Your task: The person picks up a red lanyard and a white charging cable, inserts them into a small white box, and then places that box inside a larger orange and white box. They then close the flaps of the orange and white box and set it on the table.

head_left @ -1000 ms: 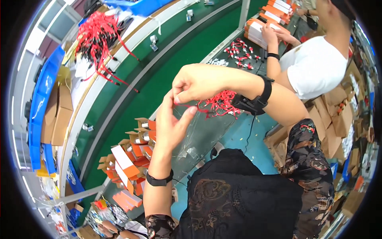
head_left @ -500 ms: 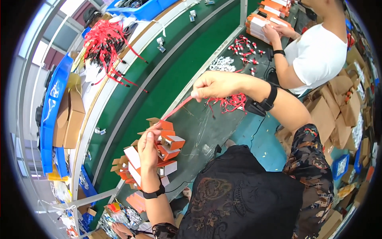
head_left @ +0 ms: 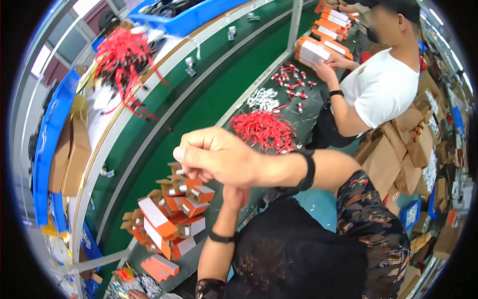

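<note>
My right hand (head_left: 214, 158) is closed, thumb against curled fingers, above the dark worktable and in front of my left hand. What it grips, if anything, is hidden. Only the wrist side of my left hand (head_left: 234, 198) shows below it; its fingers are covered by the right hand. To the left of both hands sits a cluster of open orange-and-white boxes (head_left: 158, 226), some with brown flaps up and small pale parts inside. Past my right wrist lies a heap of red straps (head_left: 264, 130), with small white pieces (head_left: 262, 99) and red-and-white pieces (head_left: 293, 79) beyond it.
A green conveyor belt (head_left: 199, 94) curves past the table's far side, carrying a few small white parts. A co-worker in a white shirt (head_left: 383, 89) handles an orange-and-white box (head_left: 311, 52). Red cords (head_left: 122, 62) hang over the left shelf. Cardboard (head_left: 386, 159) is piled at right.
The red strap stretched between my hands is out of sight. My right hand has come left and down, my left hand rightward, and they now overlap. The view has shifted.
</note>
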{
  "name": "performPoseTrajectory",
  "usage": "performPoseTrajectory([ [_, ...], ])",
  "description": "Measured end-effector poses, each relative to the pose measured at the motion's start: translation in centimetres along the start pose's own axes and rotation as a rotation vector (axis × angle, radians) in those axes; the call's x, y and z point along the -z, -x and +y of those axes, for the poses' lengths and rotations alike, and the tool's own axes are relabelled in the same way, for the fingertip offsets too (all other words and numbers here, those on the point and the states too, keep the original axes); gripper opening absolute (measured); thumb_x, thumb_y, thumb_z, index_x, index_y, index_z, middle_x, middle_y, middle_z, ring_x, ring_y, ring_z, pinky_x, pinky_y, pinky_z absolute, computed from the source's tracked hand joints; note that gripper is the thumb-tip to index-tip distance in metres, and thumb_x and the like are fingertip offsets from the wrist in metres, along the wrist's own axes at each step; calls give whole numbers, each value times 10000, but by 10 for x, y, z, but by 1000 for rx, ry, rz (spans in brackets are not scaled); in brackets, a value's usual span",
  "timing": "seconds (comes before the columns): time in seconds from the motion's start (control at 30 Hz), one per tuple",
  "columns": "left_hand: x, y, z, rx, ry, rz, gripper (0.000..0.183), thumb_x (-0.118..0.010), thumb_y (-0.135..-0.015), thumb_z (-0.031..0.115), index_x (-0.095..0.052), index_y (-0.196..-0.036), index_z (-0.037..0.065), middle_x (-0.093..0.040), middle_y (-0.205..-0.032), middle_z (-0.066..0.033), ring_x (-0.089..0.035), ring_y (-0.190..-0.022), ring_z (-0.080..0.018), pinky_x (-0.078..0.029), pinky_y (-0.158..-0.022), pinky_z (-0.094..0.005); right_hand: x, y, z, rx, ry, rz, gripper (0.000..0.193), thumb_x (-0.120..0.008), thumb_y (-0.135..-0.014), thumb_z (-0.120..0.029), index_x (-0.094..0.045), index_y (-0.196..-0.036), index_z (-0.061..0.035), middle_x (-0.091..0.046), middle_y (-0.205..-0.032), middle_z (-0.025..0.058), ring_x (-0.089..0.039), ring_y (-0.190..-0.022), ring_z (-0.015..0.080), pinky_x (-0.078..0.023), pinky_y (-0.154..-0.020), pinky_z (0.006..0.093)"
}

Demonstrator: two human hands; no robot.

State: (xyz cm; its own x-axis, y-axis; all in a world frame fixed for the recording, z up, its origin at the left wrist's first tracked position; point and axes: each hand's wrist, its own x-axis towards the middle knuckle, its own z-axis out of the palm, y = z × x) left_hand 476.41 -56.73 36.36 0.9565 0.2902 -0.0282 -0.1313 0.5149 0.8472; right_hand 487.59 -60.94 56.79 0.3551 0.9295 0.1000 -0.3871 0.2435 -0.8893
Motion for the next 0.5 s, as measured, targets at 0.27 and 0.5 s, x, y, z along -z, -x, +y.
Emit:
performPoseTrajectory([
  [0.27, 39, 100, 17, 24, 89, 615, 400, -477, -1048, 385, -417, -731, 149, -296, -605, 48, -284, -534, -110, -291, -564, -297, 117, 40, 128, 16, 79, 328, 283, -615, -973, -212, -628, -761, -26, -609, -702, 21, -556, -626, 72, -408, -526, 262],
  [0.5, 8, 83, 35, -232, 681, 1027, 407, -414, -1071, 395, -489, -764, 137, -403, -631, 13, -337, -519, -101, -333, -572, -304, 167, 89, 240, -1052, -345, -281, 230, -694, -919, -227, -698, -1084, -68, -732, -968, 52, -668, -766, 141, -543, -630, 302],
])
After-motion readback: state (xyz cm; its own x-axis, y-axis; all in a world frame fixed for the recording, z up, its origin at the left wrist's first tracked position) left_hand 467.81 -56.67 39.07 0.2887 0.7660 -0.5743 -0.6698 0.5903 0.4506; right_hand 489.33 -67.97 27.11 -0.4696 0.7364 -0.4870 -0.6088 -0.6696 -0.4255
